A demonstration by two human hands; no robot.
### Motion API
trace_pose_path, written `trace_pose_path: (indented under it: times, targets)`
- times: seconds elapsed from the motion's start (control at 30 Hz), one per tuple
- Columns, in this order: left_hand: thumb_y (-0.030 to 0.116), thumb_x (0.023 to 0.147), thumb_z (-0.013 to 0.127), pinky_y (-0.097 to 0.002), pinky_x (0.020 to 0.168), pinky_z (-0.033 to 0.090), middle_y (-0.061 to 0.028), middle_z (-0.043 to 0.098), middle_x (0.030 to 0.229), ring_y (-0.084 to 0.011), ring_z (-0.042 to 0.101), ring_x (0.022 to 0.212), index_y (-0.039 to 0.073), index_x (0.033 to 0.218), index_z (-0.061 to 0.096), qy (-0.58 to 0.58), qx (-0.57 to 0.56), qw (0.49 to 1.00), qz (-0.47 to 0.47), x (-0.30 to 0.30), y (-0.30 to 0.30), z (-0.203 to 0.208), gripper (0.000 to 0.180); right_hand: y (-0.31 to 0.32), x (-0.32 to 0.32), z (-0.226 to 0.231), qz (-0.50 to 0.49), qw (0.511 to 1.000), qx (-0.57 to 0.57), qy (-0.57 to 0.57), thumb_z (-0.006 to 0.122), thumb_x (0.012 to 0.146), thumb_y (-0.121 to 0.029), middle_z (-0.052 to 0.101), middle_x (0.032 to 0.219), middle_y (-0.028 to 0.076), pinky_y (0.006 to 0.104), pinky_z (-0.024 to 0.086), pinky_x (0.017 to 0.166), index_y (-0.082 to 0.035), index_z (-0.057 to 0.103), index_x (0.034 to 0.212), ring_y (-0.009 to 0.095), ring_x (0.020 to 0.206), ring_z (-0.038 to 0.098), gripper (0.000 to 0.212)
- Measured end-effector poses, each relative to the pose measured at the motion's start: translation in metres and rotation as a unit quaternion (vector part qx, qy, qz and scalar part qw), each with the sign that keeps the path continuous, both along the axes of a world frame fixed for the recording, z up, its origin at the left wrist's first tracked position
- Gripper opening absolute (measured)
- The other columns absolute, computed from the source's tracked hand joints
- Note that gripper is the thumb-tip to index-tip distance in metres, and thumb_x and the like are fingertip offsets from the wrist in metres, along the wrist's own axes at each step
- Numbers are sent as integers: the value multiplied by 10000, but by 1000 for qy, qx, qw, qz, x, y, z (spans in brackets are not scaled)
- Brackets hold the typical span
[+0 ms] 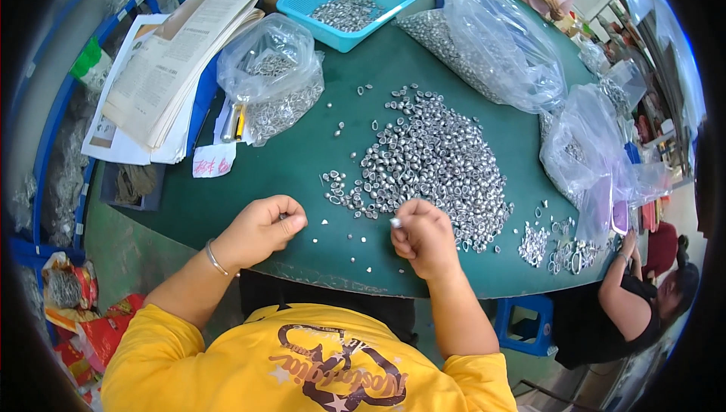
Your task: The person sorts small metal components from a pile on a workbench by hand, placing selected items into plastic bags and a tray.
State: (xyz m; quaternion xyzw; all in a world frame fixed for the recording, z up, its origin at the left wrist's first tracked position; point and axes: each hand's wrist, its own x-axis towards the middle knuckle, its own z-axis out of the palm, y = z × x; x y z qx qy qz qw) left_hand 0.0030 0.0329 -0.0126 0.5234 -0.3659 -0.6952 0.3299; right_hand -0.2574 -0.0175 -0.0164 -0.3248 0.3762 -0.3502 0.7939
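A large heap of small silver metal pieces (431, 159), rounded and some with hollow openings, lies on the green tabletop before me. At the near edge of the heap my right hand (425, 240) is closed, with a small silver piece (395, 222) pinched between thumb and index finger. My left hand (266, 227) is held over the table further left, its fingers curled and the thumb pressed to the index finger. Whatever that pinch may hold is hidden. Several tiny light bits (363, 240) are scattered on the table between my hands.
Clear bags of metal parts (287, 102) stand left and right (491, 41) of the heap. A blue basket (291, 5) of parts is at the back, papers (174, 72) at the left. Small loose pieces (533, 246) lie at the right. Other people sit at the far and right sides.
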Motion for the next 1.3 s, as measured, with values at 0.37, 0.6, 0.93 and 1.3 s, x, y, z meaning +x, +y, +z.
trace_pose_path:
  times: [0.37, 0.6, 0.93, 1.3]
  targets:
    - [-49, 747, 514, -255, 661, 432, -92, 542, 851, -182, 531, 768, 14, 839, 537, -188, -503, 842, 47, -112, -29, 19, 114, 13, 41, -18, -68, 935, 202, -285, 366, 917, -373, 543, 859, 48, 261, 415, 577, -111, 521, 901, 143, 697, 499, 304]
    - [-40, 696, 559, -332, 780, 432, -128, 552, 921, -264, 543, 858, 21, 844, 552, -243, -571, 784, 9, -130, -26, 29, 161, 18, -35, -7, -128, 934, 119, -311, 445, 893, -252, 432, 627, -34, 189, 241, 389, -125, 503, 776, 85, 483, 373, 182]
    - [-71, 712, 566, -273, 684, 450, -107, 571, 864, -207, 564, 776, 13, 772, 575, -274, -502, 818, 60, -106, -41, 3, 104, 1, -201, -35, -509, 734, -316, 320, 472, 888, -68, 586, 880, 57, 217, 421, 744, 6, 579, 967, 103, 819, 538, 153]
    - [3, 687, 595, -351, 837, 365, -90, 560, 930, -253, 527, 892, 44, 804, 598, -387, -472, 792, -26, -103, -42, -8, 124, 23, -167, -25, -268, 586, -471, 603, 621, 705, -10, 551, 781, 70, 330, 373, 682, -50, 634, 814, 241, 723, 493, 117]
